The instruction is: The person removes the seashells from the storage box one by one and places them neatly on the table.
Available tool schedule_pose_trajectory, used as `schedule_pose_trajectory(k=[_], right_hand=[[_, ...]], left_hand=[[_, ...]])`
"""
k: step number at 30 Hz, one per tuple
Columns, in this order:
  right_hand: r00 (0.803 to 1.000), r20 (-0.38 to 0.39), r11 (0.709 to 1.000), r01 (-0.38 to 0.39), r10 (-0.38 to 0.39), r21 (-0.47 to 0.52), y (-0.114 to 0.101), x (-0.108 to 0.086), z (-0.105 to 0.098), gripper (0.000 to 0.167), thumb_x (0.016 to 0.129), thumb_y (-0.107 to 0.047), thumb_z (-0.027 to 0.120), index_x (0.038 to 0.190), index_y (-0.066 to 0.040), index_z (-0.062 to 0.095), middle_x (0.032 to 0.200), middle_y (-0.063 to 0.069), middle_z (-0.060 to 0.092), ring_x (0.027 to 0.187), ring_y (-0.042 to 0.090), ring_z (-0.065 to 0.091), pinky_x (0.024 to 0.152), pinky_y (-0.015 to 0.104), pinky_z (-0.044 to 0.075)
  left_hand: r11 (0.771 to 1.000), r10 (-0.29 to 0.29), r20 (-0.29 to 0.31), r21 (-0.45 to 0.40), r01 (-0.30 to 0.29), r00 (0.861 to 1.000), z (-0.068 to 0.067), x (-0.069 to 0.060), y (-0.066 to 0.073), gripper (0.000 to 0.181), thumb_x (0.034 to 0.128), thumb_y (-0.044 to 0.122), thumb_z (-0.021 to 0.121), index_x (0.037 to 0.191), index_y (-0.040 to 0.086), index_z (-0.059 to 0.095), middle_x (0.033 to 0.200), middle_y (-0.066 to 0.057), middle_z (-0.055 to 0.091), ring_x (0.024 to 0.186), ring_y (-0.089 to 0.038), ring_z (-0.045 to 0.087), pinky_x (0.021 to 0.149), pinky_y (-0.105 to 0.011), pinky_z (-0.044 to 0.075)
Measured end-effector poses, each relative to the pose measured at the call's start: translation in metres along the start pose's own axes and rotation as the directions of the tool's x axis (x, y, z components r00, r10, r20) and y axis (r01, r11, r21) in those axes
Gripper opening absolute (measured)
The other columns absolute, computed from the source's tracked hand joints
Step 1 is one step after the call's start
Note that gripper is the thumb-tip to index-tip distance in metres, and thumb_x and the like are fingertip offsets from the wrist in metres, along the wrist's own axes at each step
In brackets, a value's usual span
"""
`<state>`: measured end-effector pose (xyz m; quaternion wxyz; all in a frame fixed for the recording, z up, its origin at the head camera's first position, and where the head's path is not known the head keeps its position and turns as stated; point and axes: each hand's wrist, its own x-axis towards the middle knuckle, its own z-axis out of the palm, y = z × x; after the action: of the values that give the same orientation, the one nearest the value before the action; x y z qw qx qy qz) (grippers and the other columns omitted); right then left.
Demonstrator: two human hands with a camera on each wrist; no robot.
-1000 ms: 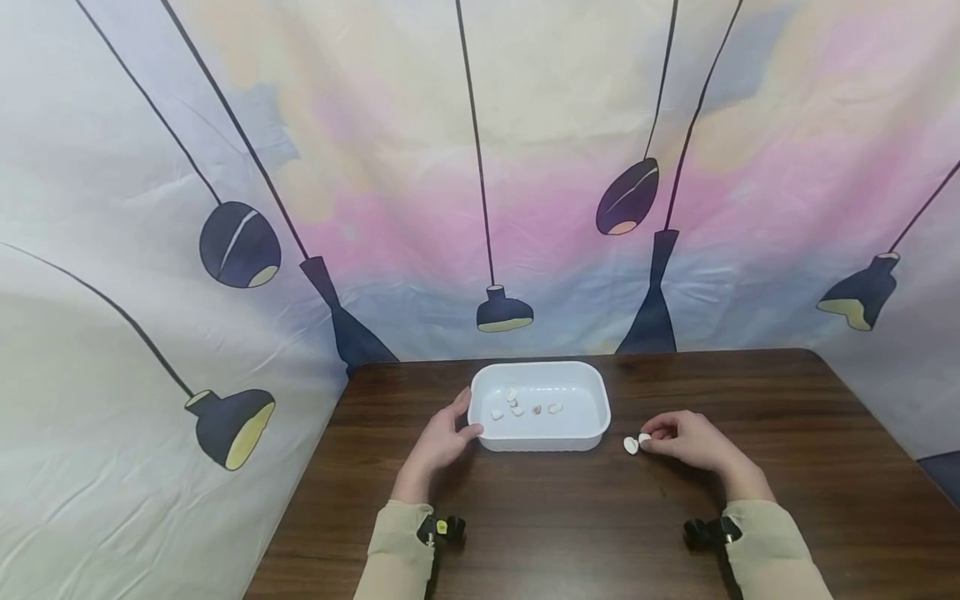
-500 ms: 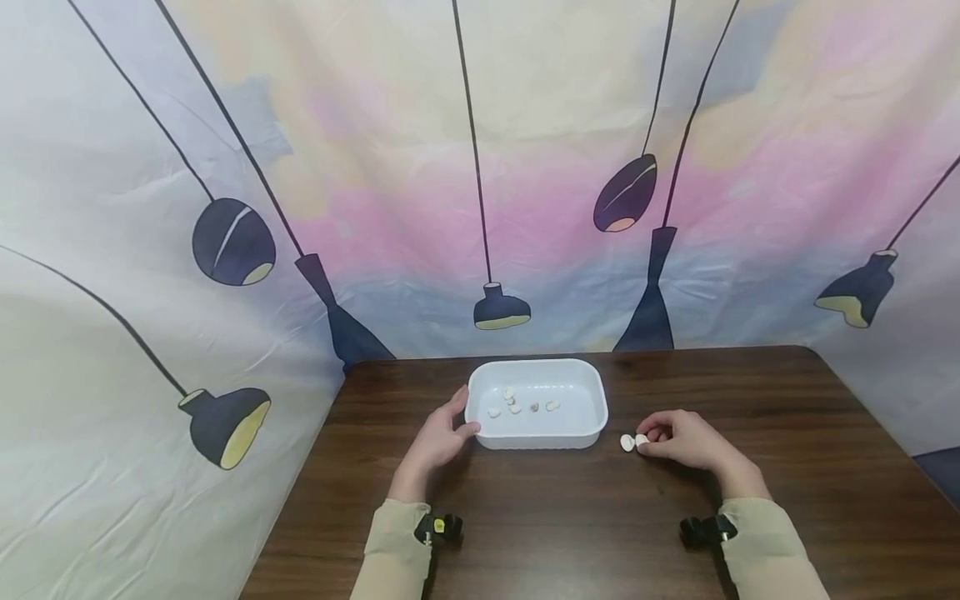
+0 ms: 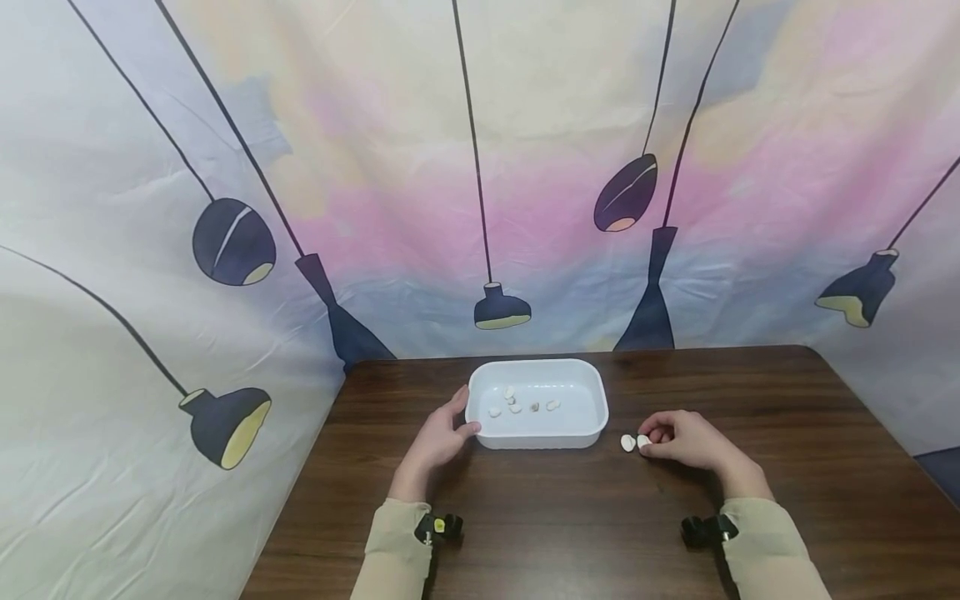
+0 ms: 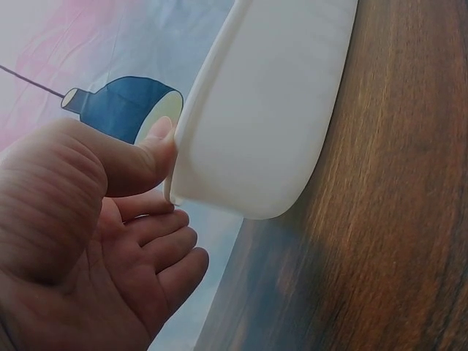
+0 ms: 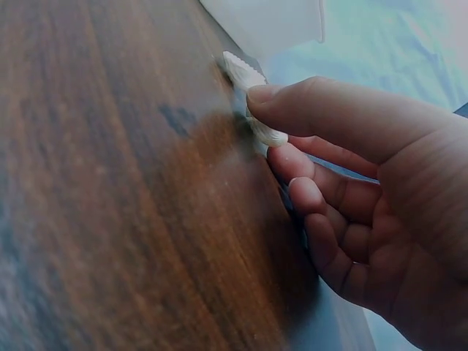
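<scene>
Far left, a cloth hanging (image 3: 405, 167) printed with dark lamps (image 3: 213, 427) backs the scene. Next come the left sleeve (image 3: 390, 537) and, at its cuff, a black clamp (image 3: 447, 527) bearing a small yellow patch. The left hand (image 3: 433, 437) pinches the near left corner of a white dish (image 3: 540, 442) at the rim, thumb pressed on the outside; in the left wrist view the other fingers are extended, clear of the wall. The dish sits level on the brown wooden table (image 3: 570, 525), towards its far edge.

Inside the dish lie about six small shells (image 3: 553, 405), loosely scattered, two of them close together; one looks darker than the rest. To the right of the dish, on the table and apart from it, lies one loose white shell (image 3: 627, 443). Just beside it is a second shell (image 5: 268, 133), pinched under the thumb of the right hand (image 3: 688, 442), whose remaining fingers are curled in. Another black clamp (image 3: 705, 532) is fixed at the right cuff.

Progress, as judged: most of the shells in view are in the dish; two lie outside it, one in the fingers and one untouched.

Markings: no brand or readable writing found; the yellow patch is too small to make out.
</scene>
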<state>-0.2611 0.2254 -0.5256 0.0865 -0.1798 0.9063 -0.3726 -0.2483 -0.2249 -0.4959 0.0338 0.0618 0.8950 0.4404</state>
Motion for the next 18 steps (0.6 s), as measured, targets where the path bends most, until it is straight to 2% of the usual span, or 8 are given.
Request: schedule_pose_trajectory(k=[10,18], right_hand=[[1.0,0.007,1.0,-0.004,0.004,0.006,0.0004,-0.0021,-0.0004,0.032,0.084,-0.02,0.092,0.109,-0.007,0.076,0.088,-0.004,0.067,0.081,0.014,0.058,0.07,0.026,0.05],[1.0,0.012,1.0,0.004,-0.004,0.01,-0.0003,-0.0012,-0.0025,0.029,0.085,-0.017,0.091,0.109,-0.009,0.077,0.088,-0.004,0.067,0.082,0.013,0.058,0.07,0.026,0.05]], left_hand=[[1.0,-0.007,-0.001,-0.002,0.007,1.0,0.0012,-0.0005,-0.0015,0.07,0.1049,0.013,0.067,0.166,0.003,0.035,0.173,-0.011,0.031,0.16,-0.034,0.028,0.128,-0.057,0.024],[1.0,-0.02,0.004,0.002,0.02,1.0,0.0015,0.0008,-0.001,0.07,0.1058,0.015,0.067,0.167,0.005,0.033,0.174,-0.009,0.029,0.161,-0.032,0.027,0.129,-0.055,0.023]])
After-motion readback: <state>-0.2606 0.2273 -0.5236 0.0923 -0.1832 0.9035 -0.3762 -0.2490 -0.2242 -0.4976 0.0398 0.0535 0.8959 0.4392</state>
